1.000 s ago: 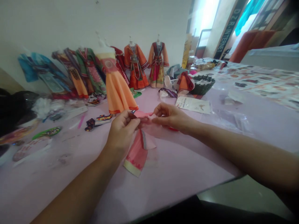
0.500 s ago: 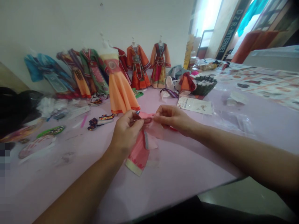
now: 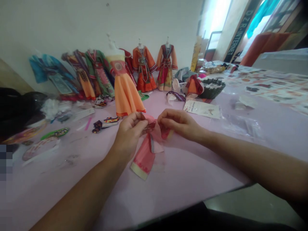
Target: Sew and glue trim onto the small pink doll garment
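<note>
Pink mini garment [image 3: 145, 155] w/ cream hem, orange dress [image 3: 126, 93], lilac table [image 3: 187, 173].

The left hand [image 3: 127, 134] and right hand [image 3: 179, 123] cover the top of the pink garment [image 3: 145, 157]; a pixelated patch [image 3: 6, 160] blots the surface [image 3: 192, 166] at left; print on the card [image 3: 202, 109] is unreadably small.

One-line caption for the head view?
Left hand and right hand pinch a small pink garment at a lilac table, miniature costumed mannequins behind.

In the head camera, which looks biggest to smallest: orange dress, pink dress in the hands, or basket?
Tied first: orange dress and pink dress look alike; pink is nearer, so unsure.
Smallest: basket.
</note>
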`<state>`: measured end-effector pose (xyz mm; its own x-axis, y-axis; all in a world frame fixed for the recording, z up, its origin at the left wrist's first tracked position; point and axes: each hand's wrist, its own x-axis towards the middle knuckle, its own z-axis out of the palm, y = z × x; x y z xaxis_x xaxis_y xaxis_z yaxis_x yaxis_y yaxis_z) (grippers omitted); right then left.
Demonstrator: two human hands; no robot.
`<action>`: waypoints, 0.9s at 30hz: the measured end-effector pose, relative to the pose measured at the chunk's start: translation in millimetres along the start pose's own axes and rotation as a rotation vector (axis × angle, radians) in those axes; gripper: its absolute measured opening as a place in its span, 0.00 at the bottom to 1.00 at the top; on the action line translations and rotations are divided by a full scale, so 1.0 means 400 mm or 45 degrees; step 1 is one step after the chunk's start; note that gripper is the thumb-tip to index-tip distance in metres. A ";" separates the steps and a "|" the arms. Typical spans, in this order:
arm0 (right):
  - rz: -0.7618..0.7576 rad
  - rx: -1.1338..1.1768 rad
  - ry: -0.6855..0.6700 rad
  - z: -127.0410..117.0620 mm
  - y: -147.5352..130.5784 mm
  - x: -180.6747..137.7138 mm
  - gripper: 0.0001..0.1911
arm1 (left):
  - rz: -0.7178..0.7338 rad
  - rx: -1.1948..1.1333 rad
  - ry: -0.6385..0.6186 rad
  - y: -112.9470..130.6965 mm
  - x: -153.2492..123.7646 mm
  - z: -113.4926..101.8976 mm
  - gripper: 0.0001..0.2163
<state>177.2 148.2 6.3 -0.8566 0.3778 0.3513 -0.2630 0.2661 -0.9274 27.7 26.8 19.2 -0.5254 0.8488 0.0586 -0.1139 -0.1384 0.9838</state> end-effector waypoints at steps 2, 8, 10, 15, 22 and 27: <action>-0.025 0.006 -0.045 0.001 0.007 -0.002 0.03 | -0.013 -0.019 0.001 0.001 0.001 -0.003 0.07; -0.016 -0.052 -0.115 0.004 0.013 -0.006 0.04 | -0.041 -0.027 -0.033 -0.001 0.001 -0.005 0.07; -0.068 -0.147 -0.054 0.001 0.014 -0.005 0.05 | -0.050 -0.025 -0.034 -0.002 0.002 -0.004 0.07; -0.183 -0.419 0.098 -0.009 0.026 0.000 0.10 | -0.040 -0.029 -0.016 -0.001 0.005 -0.001 0.06; -0.256 -0.562 -0.039 -0.003 0.015 -0.006 0.11 | -0.044 -0.020 -0.018 -0.004 0.006 -0.003 0.05; -0.327 -0.574 0.003 -0.005 0.013 -0.009 0.07 | -0.033 -0.013 -0.028 -0.005 0.004 -0.002 0.04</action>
<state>179.6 150.1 0.4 -0.7886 0.2520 0.5609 -0.2466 0.7060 -0.6639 26.3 28.1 17.1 -0.5035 0.8632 0.0367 -0.1360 -0.1211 0.9833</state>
